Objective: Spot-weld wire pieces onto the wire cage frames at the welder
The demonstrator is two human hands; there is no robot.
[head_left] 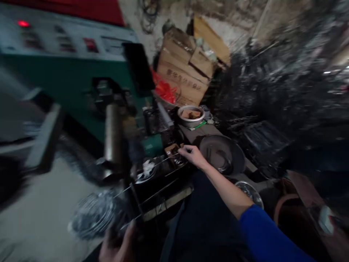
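My right hand point(193, 155) reaches forward with its fingers pinched together, over the edge of a small open cardboard box point(172, 150) that holds small dark pieces. What the fingertips hold, if anything, is too small to make out. At the bottom, my left hand point(118, 243) is curled around a dark object that is blurred and in shadow. Beside the small box, a round dish point(146, 174) holds white crumpled material. Thin metal rods point(160, 189) run between the two hands. To the right of my right hand lies a wide dark pan point(222, 154).
A green machine point(68, 83) with a lit red lamp point(23, 23) fills the left. A metal cylinder point(113, 136) juts toward me. Farther back are a round tin point(191, 115) and a large cardboard box point(182, 69). Coiled wire point(94, 214) lies lower left; black plastic point(259, 80) covers the right.
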